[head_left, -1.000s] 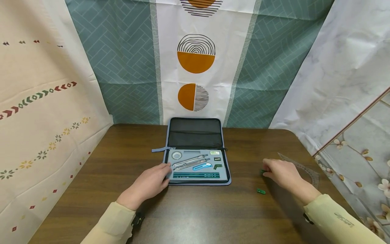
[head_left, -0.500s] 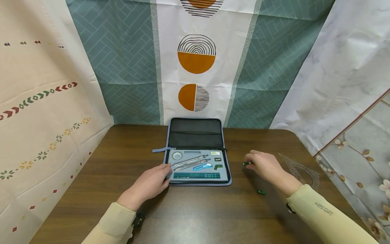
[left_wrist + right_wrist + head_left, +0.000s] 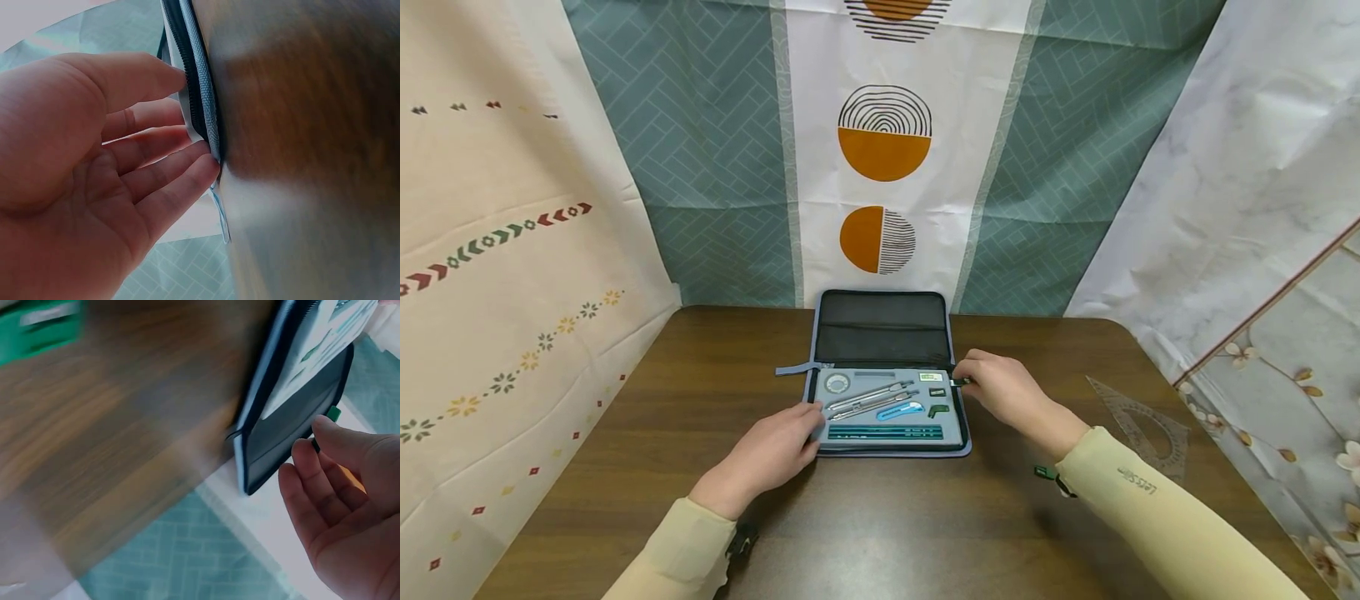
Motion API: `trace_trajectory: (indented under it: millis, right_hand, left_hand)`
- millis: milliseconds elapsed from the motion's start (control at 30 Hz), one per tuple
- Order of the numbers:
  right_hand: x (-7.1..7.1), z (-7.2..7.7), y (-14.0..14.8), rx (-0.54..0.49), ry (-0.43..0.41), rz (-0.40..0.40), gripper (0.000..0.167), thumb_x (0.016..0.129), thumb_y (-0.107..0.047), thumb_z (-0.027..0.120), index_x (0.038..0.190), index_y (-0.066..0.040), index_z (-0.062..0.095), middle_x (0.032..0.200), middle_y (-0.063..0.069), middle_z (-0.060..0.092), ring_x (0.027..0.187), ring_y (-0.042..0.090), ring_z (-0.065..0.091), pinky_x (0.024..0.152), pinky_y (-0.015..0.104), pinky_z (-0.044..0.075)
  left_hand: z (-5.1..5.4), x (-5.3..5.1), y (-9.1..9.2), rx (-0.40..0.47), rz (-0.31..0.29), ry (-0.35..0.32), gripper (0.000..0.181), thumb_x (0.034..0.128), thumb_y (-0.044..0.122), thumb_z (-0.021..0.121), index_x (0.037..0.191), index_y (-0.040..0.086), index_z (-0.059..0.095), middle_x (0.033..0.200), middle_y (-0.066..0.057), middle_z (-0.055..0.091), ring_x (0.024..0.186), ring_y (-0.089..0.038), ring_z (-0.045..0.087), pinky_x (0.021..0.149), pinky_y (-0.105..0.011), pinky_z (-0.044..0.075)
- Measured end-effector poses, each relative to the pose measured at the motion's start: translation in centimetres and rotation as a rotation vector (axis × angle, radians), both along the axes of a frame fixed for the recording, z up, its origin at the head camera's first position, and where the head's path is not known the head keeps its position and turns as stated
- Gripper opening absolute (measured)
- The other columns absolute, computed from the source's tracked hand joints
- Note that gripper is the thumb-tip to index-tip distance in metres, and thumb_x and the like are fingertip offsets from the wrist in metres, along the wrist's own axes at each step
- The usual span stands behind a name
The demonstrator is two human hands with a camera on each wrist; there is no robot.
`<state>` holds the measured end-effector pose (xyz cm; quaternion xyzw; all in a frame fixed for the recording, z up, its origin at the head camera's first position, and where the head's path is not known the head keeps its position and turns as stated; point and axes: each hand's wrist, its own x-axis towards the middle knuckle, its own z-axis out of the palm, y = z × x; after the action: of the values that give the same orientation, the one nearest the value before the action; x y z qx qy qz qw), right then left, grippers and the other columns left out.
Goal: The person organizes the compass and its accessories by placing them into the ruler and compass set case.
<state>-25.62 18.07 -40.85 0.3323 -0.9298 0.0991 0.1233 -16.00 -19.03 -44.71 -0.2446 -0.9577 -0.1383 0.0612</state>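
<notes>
The unzipped case (image 3: 891,452) lies with its lid raised and a grey tray (image 3: 868,377) in its base. My left hand (image 3: 771,450) touches the case's left edge with relaxed fingers; in the left wrist view, the left hand (image 3: 94,150) has its fingertips along the zipped rim (image 3: 203,81). Beside the tray's upper right corner, my right hand (image 3: 1011,396) pinches a small dark green piece (image 3: 957,382). The right wrist view shows this green piece (image 3: 334,414) between thumb and forefinger of the right hand (image 3: 356,494).
In the tray are compasses (image 3: 872,402), a blue cutter (image 3: 900,411), teal pencils (image 3: 884,432), a round dial (image 3: 837,382), an eraser (image 3: 931,377) and small green pieces. Another green piece (image 3: 1043,472) and a clear set square (image 3: 1123,407) lie on the table to the right.
My right hand has moved left from the right side of the table to the case's right edge, carrying the small green piece. The left hand has stayed at the left edge.
</notes>
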Motion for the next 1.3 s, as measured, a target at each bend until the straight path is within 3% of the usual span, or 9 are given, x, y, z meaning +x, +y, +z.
trace_trajectory:
  millis: [400, 567, 1300]
  right_hand:
    - [-1.7, -0.5, -5.9, 0.048, -0.034, 0.051, 0.025, 0.095, -0.002, 0.086, 0.119, -0.008, 0.08, 0.111, 0.006, 0.073, 0.094, 0.023, 0.076, 0.083, 0.039, 0.064]
    - [-2.7, -0.7, -7.7, 0.061, -0.051, 0.036, 0.017, 0.096, -0.005, 0.086, 0.108, -0.011, 0.077, 0.105, 0.003, 0.075, 0.092, 0.021, 0.073, 0.082, 0.04, 0.063]
    - [-4.3, -1.7, -11.5, 0.06, -0.127, 0.02, 0.006, 0.103, -0.006, 0.079, 0.1, -0.011, 0.078, 0.098, 0.002, 0.075, 0.087, 0.019, 0.07, 0.081, 0.039, 0.061]
  left_hand:
    - [-0.3, 0.0, 0.1, -0.019, -0.011, 0.043, 0.026, 0.0978, 0.006, 0.083, 0.121, 0.0, 0.074, 0.144, -0.023, 0.068, 0.118, -0.034, 0.073, 0.094, -0.046, 0.063]
    - [-0.2, 0.0, 0.1, -0.021, -0.01, 0.036, 0.027, 0.0982, 0.006, 0.083, 0.123, -0.001, 0.074, 0.146, -0.023, 0.067, 0.121, -0.035, 0.072, 0.096, -0.048, 0.063]
    - [-0.3, -0.1, 0.0, -0.022, 0.006, 0.018, 0.03, 0.0992, 0.008, 0.083, 0.126, 0.0, 0.074, 0.148, -0.021, 0.067, 0.126, -0.035, 0.071, 0.101, -0.049, 0.062]
